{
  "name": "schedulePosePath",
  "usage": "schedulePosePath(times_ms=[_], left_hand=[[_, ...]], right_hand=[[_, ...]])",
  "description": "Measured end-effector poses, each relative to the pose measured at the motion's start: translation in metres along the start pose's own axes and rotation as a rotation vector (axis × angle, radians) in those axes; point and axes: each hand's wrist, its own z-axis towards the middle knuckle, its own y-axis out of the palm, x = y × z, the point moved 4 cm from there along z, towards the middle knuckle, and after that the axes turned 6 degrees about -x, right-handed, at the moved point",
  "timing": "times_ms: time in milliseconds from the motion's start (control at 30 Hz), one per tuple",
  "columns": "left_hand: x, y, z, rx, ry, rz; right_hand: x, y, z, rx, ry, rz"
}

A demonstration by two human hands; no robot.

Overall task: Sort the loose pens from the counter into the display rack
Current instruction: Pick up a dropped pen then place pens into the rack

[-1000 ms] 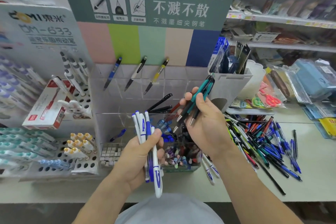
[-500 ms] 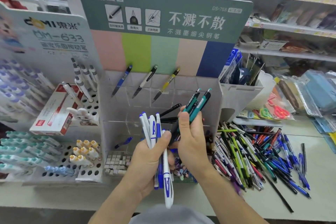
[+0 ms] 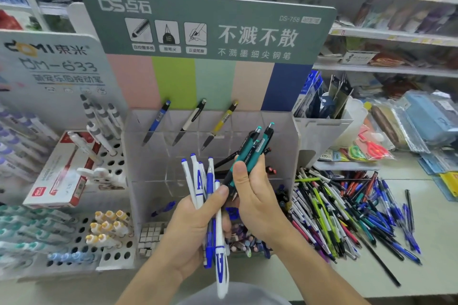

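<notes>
From the head camera, the left hand (image 3: pixel 195 228) holds a fan of white-and-blue pens (image 3: pixel 210 205), fingers curled around them, thumb pressed across the front. The right hand (image 3: pixel 255 195) grips a small bundle of teal pens (image 3: pixel 250 153) — tips down, clickers up — just in front of the clear display rack (image 3: pixel 285 146). A big pile of loose pens (image 3: pixel 347 210) lies on the counter (image 3: pixel 436 230) to the right. I think the teal bundle should go into one compartment together, lowered tips first and kept parallel, so no pen catches the divider — which compartment is meant, I cannot tell.
</notes>
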Motion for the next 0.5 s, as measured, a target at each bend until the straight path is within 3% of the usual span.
schedulePosePath(times_ms=[200, 333, 500], left_hand=[[0.007, -0.002, 0.006, -0.001, 0.032, 0.008], [0.019, -0.004, 0.007, -0.007, 0.059, 0.142], [0.035, -0.007, 0.010, -0.063, 0.053, 0.330]], right_hand=[[-0.013, -0.002, 0.004, -0.038, 0.017, 0.109], [-0.024, -0.025, 0.010, -0.035, 0.035, 0.251], [-0.050, -0.061, 0.021, 0.001, -0.132, 0.053]])
